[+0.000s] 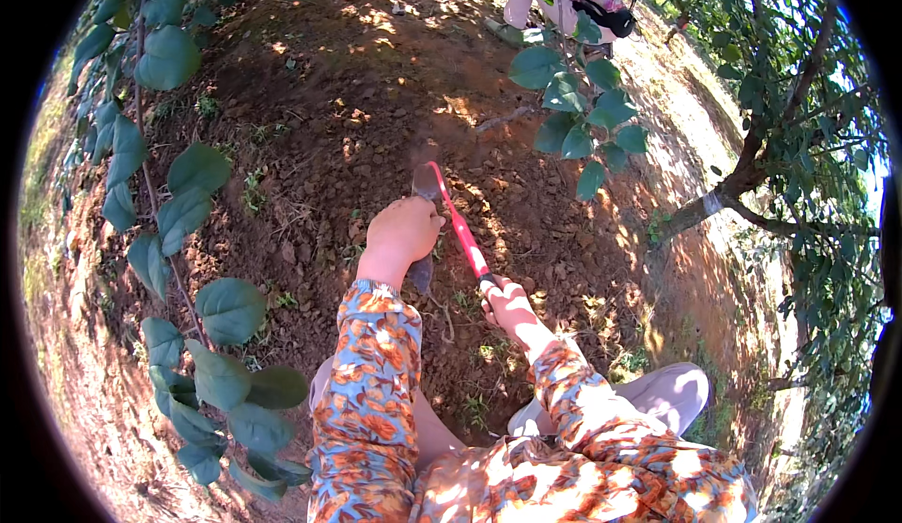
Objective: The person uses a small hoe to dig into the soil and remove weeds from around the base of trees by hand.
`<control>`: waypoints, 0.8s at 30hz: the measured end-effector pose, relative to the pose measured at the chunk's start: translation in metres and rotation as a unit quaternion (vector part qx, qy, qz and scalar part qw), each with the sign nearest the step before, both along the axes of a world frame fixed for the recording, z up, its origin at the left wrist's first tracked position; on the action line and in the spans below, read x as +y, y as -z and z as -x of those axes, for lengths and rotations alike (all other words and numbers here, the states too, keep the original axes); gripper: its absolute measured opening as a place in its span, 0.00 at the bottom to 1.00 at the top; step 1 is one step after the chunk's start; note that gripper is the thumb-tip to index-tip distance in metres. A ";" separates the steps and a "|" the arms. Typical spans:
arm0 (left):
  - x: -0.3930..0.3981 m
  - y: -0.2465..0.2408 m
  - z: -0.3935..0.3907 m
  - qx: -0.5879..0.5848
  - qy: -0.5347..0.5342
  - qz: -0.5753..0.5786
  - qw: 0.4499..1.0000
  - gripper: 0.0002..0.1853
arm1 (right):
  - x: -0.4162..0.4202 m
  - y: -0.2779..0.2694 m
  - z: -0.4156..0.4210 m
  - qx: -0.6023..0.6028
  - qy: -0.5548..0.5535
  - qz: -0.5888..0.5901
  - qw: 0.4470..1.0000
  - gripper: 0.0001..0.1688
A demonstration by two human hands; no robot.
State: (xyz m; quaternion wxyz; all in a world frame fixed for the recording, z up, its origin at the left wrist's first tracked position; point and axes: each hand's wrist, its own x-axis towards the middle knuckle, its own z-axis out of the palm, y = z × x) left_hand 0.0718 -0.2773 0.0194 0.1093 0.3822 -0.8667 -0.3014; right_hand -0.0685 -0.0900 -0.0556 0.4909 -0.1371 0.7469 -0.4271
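My right hand is closed around the dark grip of a red-handled digging tool. Its red shaft slopes up and left, and its thin neck bends in at a grey-brown metal blade. My left hand is a fist over that blade, fingers curled round it. A grey pointed end shows below the fist, seemingly the same blade; the hand hides the middle. Beneath both hands lies loose, clumpy brown soil. A thin root or dry stem lies just below the pointed end.
Leafy branches hang at the left and upper right. A tree limb reaches in from the right. Another person is partly visible at the top right. My bent knee is at lower right. Small weeds dot the ground.
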 end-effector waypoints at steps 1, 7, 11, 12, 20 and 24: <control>-0.001 -0.002 -0.001 0.012 0.003 0.012 1.000 0.15 | 0.010 0.016 0.002 0.028 0.015 0.020 0.999 0.14; 0.001 -0.010 0.003 -0.039 -0.007 -0.049 0.998 0.15 | 0.058 0.020 0.030 -0.021 -0.010 -0.115 0.993 0.17; -0.001 -0.021 -0.005 -0.043 -0.043 -0.057 0.996 0.17 | 0.083 -0.040 0.072 -0.076 -0.046 -0.074 0.993 0.13; 0.003 -0.024 -0.005 -0.034 -0.056 -0.062 0.996 0.18 | 0.100 -0.053 0.085 -0.077 -0.004 -0.054 0.996 0.12; 0.042 -0.055 -0.001 -0.165 0.007 -0.041 0.985 0.22 | 0.208 -0.149 0.175 0.121 -0.037 -0.086 0.988 0.13; 0.062 -0.047 0.010 -0.167 0.018 -0.025 0.985 0.17 | 0.256 -0.204 0.192 0.191 -0.036 -0.107 0.975 0.15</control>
